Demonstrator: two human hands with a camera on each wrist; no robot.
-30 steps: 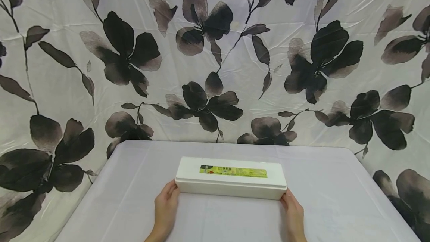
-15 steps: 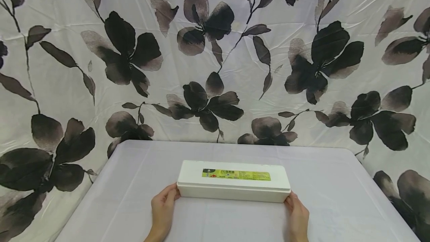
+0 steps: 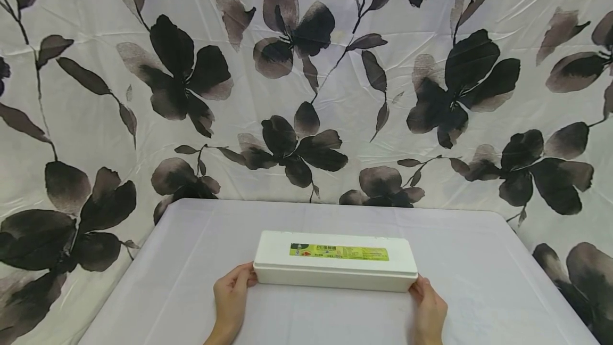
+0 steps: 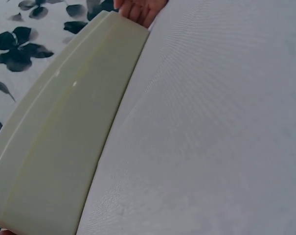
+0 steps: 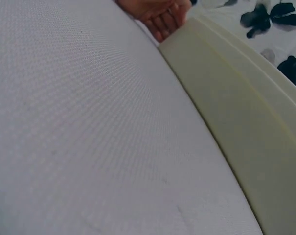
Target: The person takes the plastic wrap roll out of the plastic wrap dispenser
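Observation:
A long white cling film box (image 3: 335, 276) with a yellow-green label on its lid lies on the white-covered table, its lid down. My left hand (image 3: 231, 298) holds its left end, and my right hand (image 3: 429, 306) holds the right end, fingers bent against the corners. The left wrist view shows the box's plain front wall (image 4: 74, 127), with the right hand (image 4: 142, 10) at the far end. Seen from the right wrist, the left hand (image 5: 160, 19) is at the opposite end of the box (image 5: 236, 107). Fingertips behind the ends are mostly hidden.
The white tablecloth (image 3: 325, 318) spreads around the box. Behind the table's back edge hangs a pale cloth (image 3: 364, 84) printed with dark flowers.
The box has slid a little toward me and slightly to the right. Both hands have moved with it, staying at its ends.

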